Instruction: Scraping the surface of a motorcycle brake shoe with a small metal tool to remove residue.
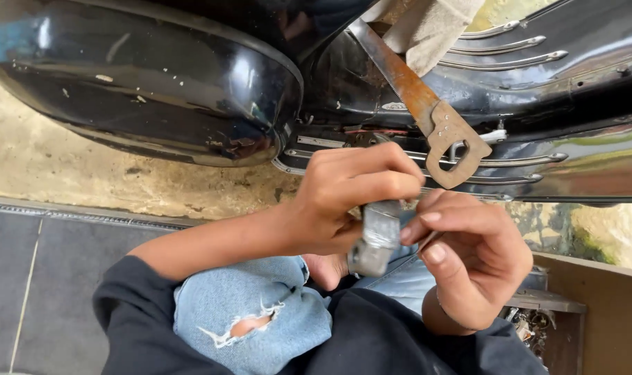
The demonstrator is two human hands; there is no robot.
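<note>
Fingers of L hand (347, 191) clenched on grey metal part (375, 239); R hand (472, 257) fingertips pinch its upper end; part sits btwn both hands, rusty saw (427, 114) just above; risk: part slips if pinch loosens, or knuckles scrape saw.

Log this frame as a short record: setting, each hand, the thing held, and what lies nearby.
setting: person crouched by a black scooter body on pale ground
left hand: curled over the top of a grey metal part
right hand: fingers pinch the part's right side
held part: small, blocky, worn grey, between both hands above the knees
rusty bar: slants down the scooter, ending in a bracket with a cut-out hole
clothing: torn blue jeans, dark sleeves
box: brown, lower right, small metal bits inside
</note>
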